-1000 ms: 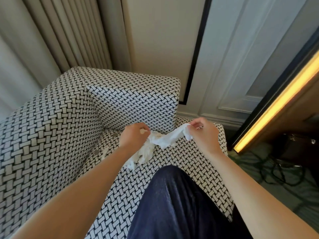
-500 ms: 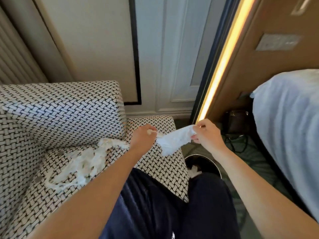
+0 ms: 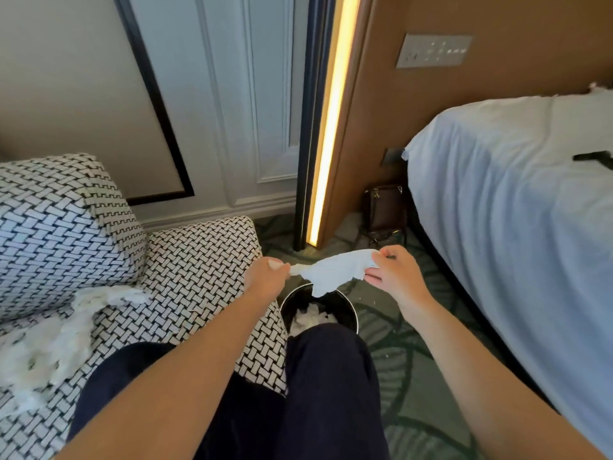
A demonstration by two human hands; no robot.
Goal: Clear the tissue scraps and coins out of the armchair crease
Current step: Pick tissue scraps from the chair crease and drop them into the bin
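Now that you have swung both hands off the armchair seat [image 3: 199, 270] and out past its front right corner, the tissue sheet [image 3: 335, 272] hangs stretched between them over the mouth of the waste bin [image 3: 343, 307] on the carpet [image 3: 414, 343]. Your left hand [image 3: 265, 277] is curled tight round the twisted end; your right hand [image 3: 394, 277] pinches the other end between thumb and fingers. White tissue [image 3: 310, 318] already lies in the bin, so this piece looks ready to drop. That clears only one scrap: shredded tissue [image 3: 66, 333] remains along the seat's rear and left edges by the crease, and no coins show from here, so expect to go back.
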